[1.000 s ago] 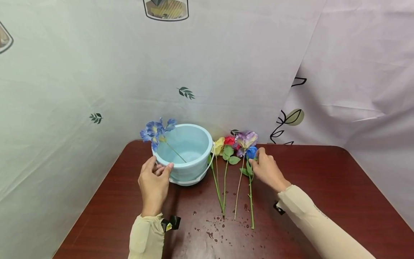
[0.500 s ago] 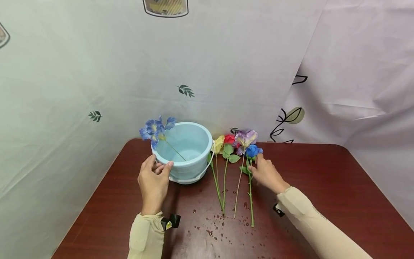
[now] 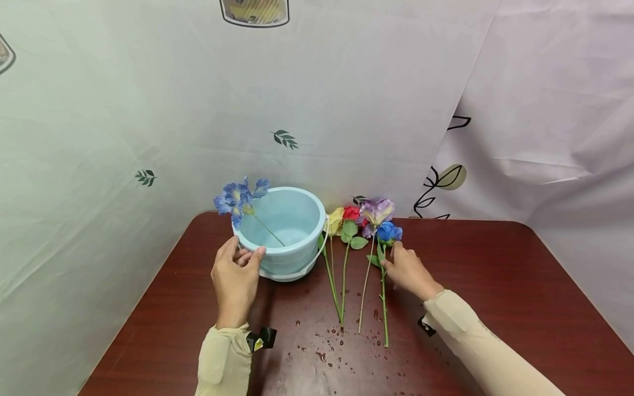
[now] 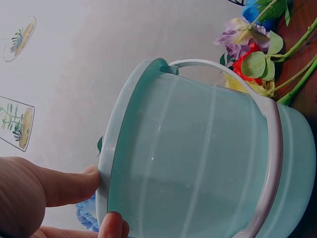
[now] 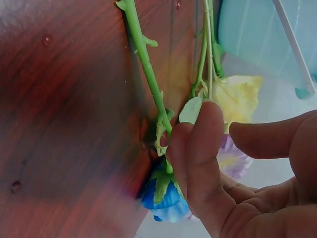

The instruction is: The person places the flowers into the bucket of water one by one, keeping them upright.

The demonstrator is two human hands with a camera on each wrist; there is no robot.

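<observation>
My left hand [image 3: 236,280] holds the near left rim of a pale blue bucket [image 3: 289,261], its thumb at the rim and a fingertip on the outer wall in the left wrist view. A blue iris [image 3: 234,201] leans in the bucket, its bloom over the left rim. Beside the leaves of a blue rose [image 3: 388,232] is my right hand [image 3: 410,270], thumb and forefinger a little apart in the right wrist view. Left of that rose lie a purple iris [image 3: 376,212], a red rose [image 3: 351,213] and a yellow flower [image 3: 335,220].
The flower stems point toward the near side of the dark red table [image 3: 495,286]. Water drops [image 3: 322,356] dot the wood near the stem ends. A white bucket handle [image 3: 317,258] hangs down the near right side. A pale cloth backdrop [image 3: 198,110] stands behind the table.
My right hand has moved slightly down from the blue rose's bloom to its leaves, leaving more of the bloom in sight. My left hand stays at the bucket's rim.
</observation>
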